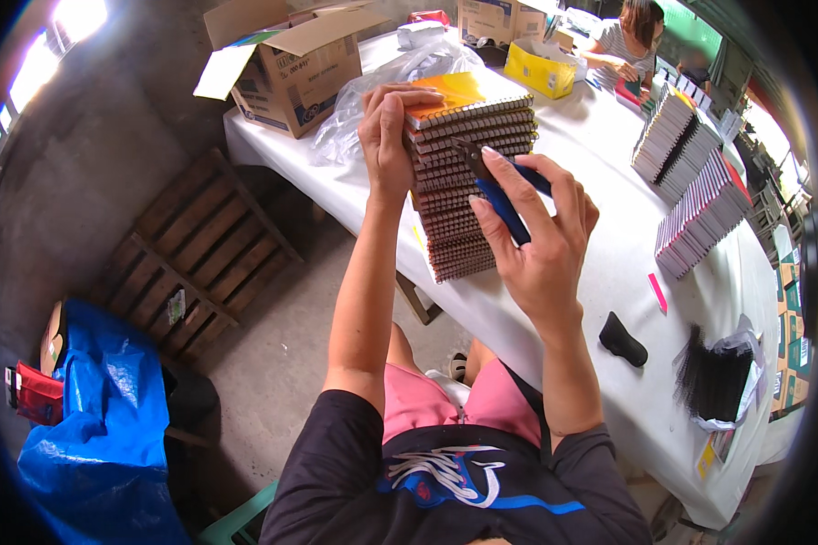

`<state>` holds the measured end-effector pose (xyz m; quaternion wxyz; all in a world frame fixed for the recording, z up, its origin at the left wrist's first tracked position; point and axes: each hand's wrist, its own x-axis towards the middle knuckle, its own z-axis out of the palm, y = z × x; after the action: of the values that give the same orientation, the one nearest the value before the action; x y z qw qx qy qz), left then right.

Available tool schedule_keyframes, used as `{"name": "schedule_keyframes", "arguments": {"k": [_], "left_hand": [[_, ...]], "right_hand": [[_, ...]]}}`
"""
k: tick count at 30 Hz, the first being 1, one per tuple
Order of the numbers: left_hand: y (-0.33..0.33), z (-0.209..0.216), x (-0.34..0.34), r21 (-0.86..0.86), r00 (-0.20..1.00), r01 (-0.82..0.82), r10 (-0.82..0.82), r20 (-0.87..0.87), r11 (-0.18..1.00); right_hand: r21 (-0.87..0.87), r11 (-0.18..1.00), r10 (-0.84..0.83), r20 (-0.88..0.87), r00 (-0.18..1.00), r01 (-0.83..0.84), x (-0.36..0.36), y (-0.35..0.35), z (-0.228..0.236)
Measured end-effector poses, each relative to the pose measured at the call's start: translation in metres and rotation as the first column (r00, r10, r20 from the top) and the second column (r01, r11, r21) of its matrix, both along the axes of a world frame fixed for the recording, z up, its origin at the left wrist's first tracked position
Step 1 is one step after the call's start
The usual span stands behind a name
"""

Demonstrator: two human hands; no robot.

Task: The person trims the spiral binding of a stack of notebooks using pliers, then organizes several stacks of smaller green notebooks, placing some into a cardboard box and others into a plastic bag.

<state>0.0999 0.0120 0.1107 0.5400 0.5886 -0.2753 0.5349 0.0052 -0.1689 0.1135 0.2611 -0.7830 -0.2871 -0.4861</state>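
A tall stack of spiral-bound notebooks (473, 195) stands near the edge of the white-covered table in front of me, coil spines facing me. The top notebook (468, 89) has an orange and yellow cover. My left hand (393, 136) grips the stack at its upper left corner, fingers over the cover and thumb along the side. In my right hand (541, 222) is a pair of blue-handled cutting pliers (500, 195). Their dark jaws touch or nearly touch the coils high on the stack; I cannot tell whether they close on a wire.
More notebook stacks (704, 213) stand on the table (600, 245) at right. Nearby lie a pink strip (657, 293), a black object (623, 339) and a bundle of thin black strands (720, 377). An open carton (304, 77) stands far left. Another person (629, 50) works at the far side.
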Motion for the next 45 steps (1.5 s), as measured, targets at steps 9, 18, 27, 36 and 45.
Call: {"name": "schedule_keyframes", "arguments": {"k": [9, 18, 27, 36, 45], "left_hand": [[0.001, 0.000, -0.003, -0.043, 1.000, 0.004, -0.005, -0.022, 0.999], [0.001, 0.000, -0.002, -0.065, 1.000, 0.014, -0.015, -0.022, 0.998], [-0.001, -0.001, -0.001, -0.081, 0.999, 0.023, -0.025, -0.024, 0.996], [0.000, -0.003, -0.002, -0.088, 0.999, 0.030, -0.034, -0.036, 0.996], [-0.001, -0.002, -0.001, -0.083, 0.999, 0.031, -0.034, -0.032, 0.996]], "right_hand": [[-0.045, 0.999, -0.024, -0.002, 1.000, 0.024, 0.010, 0.019, 0.002], [0.036, 0.995, 0.101, -0.211, 0.972, -0.096, 0.010, 0.024, 0.001], [-0.050, 0.999, 0.003, -0.013, 1.000, -0.003, 0.015, 0.021, 0.003], [-0.007, 0.999, 0.047, -0.105, 0.993, -0.048, 0.012, 0.023, 0.006], [0.053, 0.982, 0.187, -0.250, 0.950, -0.179, 0.014, 0.024, 0.006]]}}
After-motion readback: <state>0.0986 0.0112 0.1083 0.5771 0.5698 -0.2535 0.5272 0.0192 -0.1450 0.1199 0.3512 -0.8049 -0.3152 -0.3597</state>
